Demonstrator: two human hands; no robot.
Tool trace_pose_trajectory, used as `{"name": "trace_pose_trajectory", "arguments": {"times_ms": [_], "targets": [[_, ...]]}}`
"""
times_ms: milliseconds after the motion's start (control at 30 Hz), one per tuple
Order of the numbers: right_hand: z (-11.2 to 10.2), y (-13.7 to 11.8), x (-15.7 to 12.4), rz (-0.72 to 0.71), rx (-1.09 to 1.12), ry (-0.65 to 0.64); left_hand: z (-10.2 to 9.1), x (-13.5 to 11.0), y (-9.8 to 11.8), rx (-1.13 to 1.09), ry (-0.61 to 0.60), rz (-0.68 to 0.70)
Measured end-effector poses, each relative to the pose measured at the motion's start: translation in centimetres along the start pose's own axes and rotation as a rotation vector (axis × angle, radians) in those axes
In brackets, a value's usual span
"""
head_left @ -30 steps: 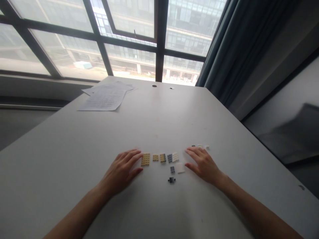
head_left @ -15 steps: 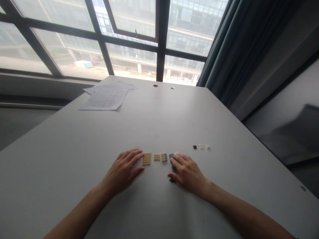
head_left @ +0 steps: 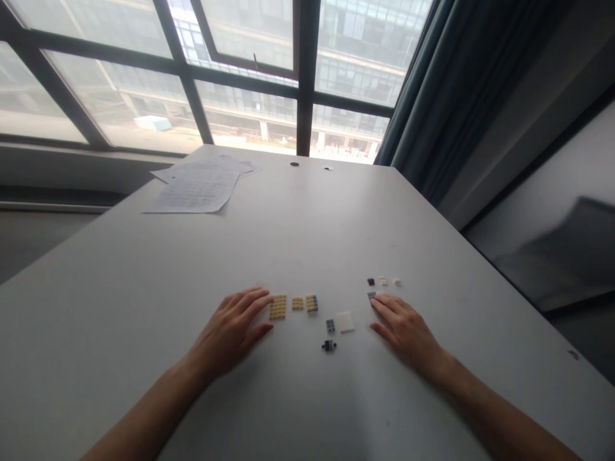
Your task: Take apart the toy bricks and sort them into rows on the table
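Note:
My left hand (head_left: 234,330) lies open on the table, its fingertips touching the left edge of a tan studded building plate (head_left: 277,307). To the right of that plate sit a smaller tan piece (head_left: 297,303) and a tan-and-grey piece (head_left: 312,303). My right hand (head_left: 407,327) is open with its fingers stretched out, fingertips on a small grey building piece (head_left: 371,296) that they partly cover. Between the hands lie a grey studded brick (head_left: 330,326), a flat white tile (head_left: 344,322) and a dark piece with knobbed ends (head_left: 329,346).
A small black piece (head_left: 370,282) and two white pieces, one of them a white clip-like piece (head_left: 383,280), lie in a row beyond my right hand. Papers (head_left: 196,189) rest at the far left of the white table (head_left: 269,243). Windows and a curtain (head_left: 408,115) stand behind.
My right hand has slid to the right with the small grey piece under its fingertips, uncovering the grey brick, white tile and dark piece. The left hand stays by the tan plate.

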State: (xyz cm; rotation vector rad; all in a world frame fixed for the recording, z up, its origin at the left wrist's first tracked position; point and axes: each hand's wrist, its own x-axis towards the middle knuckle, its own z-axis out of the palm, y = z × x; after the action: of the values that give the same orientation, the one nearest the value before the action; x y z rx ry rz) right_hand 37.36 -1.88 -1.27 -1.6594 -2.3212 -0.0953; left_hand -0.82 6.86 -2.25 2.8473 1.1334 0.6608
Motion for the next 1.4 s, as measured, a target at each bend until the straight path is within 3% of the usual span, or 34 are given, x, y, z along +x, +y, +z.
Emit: {"name": "trace_pose_trajectory", "arguments": {"times_ms": [233, 467, 600, 700, 867, 1000, 1200, 1400], "targets": [[-0.3, 4.3, -2.0, 0.073, -0.067, 0.021, 0.0, 0.0, 0.0, 0.007, 0.002, 0.001], [-0.5, 4.7, -2.0, 0.044, -0.088, 0.048, 0.1, 0.0, 0.1, 0.007, 0.003, -0.002], [-0.8, 3.0, -1.2, 0.043, -0.090, 0.148, 0.1, 0.0, 0.2, 0.006, -0.002, -0.004], [-0.9, -0.1, 0.1, -0.019, -0.026, 0.176, 0.1, 0.0, 0.2, 0.003, -0.008, 0.000], [-0.1, -6.5, 3.2, -0.151, 0.142, 0.037, 0.0, 0.0, 0.2, -0.003, 0.004, 0.009], [0.8, -9.7, 5.6, -0.186, 0.184, -0.023, 0.0, 0.0, 0.2, 0.002, 0.015, 0.010], [1.6, -10.4, 7.0, -0.197, 0.177, -0.078, -0.2, 0.2, 0.4, 0.007, 0.012, 0.010], [1.0, -7.3, 5.4, -0.121, 0.133, -0.054, -0.2, 0.1, 0.2, 0.009, 0.002, 0.013]]}}
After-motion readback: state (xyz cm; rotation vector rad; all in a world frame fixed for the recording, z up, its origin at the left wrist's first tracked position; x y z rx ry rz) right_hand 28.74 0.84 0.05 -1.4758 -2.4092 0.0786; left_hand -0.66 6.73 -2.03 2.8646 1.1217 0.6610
